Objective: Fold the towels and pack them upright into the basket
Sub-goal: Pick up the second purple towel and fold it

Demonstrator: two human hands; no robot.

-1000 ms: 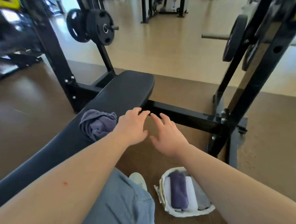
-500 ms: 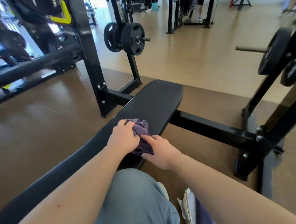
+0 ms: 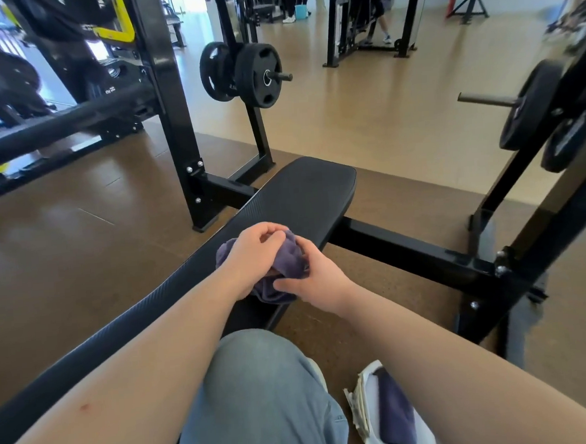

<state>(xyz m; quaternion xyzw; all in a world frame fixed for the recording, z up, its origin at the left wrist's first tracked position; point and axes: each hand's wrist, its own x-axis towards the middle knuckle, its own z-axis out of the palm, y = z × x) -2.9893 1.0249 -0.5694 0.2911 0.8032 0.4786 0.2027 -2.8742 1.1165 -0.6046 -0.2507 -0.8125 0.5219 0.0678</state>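
Observation:
A crumpled purple towel point(image 3: 289, 263) lies on the black padded bench point(image 3: 303, 190), near its right edge. My left hand point(image 3: 256, 255) grips the towel from above, fingers curled into the cloth. My right hand point(image 3: 319, 282) holds its lower right side, thumb pressed on the fabric. On the floor at the lower right sits a white basket point(image 3: 359, 410) with a folded purple towel point(image 3: 396, 411) and a white one standing inside; my right forearm covers part of it.
My knee in blue jeans point(image 3: 261, 395) is between the bench and the basket. The black rack frame point(image 3: 423, 248) crosses the floor to the right. Weight plates point(image 3: 258, 74) hang on posts behind the bench, with another set on the right.
Both hands reached the towel and closed on it; a second ago they were open beside it. The view has lifted, so the basket now sits at the bottom edge.

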